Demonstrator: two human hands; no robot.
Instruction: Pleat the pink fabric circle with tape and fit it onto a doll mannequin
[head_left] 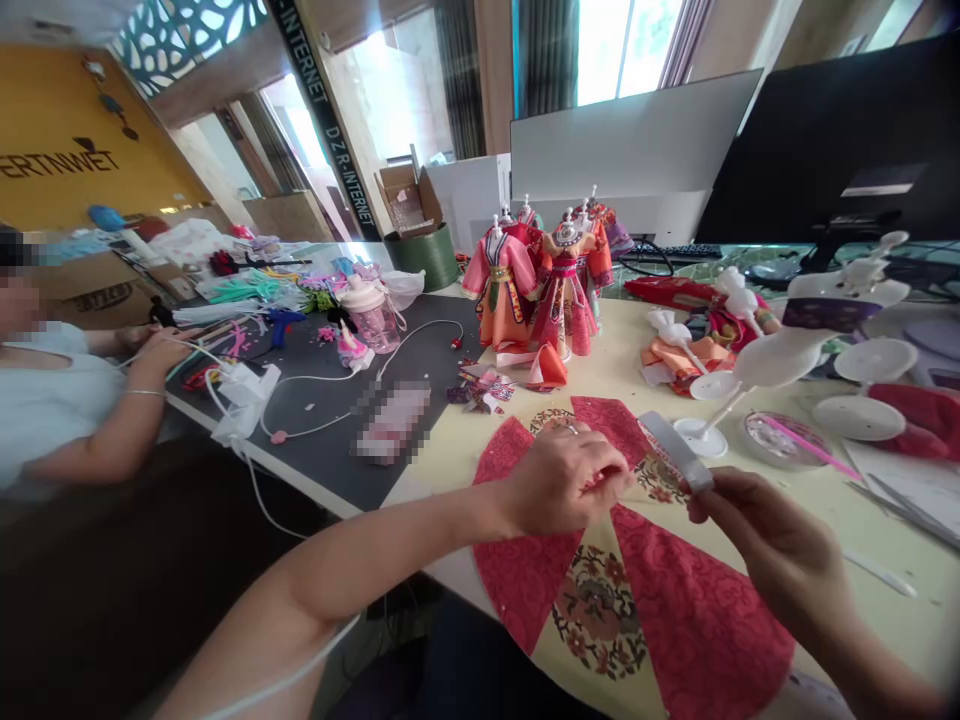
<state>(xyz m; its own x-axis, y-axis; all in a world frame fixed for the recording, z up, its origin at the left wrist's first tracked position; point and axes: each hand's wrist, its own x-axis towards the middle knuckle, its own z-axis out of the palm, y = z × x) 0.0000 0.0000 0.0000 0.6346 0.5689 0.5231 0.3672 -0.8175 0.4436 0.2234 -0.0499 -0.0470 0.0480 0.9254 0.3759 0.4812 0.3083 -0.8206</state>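
A round cloth piece [701,620] of red and cream floral panels lies spread on the table, its lower edge reaching over the front edge. Above its middle is my left hand [566,475], fingers curled into a pinch; whatever they hold is hidden. My right hand [772,540] grips one end of a flat silver-grey strip [675,450] between thumb and fingers. The strip slants up and left over the cloth's right side; its exact kind is unclear. A white mannequin stand [701,438] rises just beyond it.
Small dressed doll forms [570,290] stand at the back. Fabric scraps [484,385], a pink cup [373,315] and a white cable [315,378] lie around. Monitors [840,150] line the rear. Scissors [911,510] lie at right. Another person [82,400] works at left.
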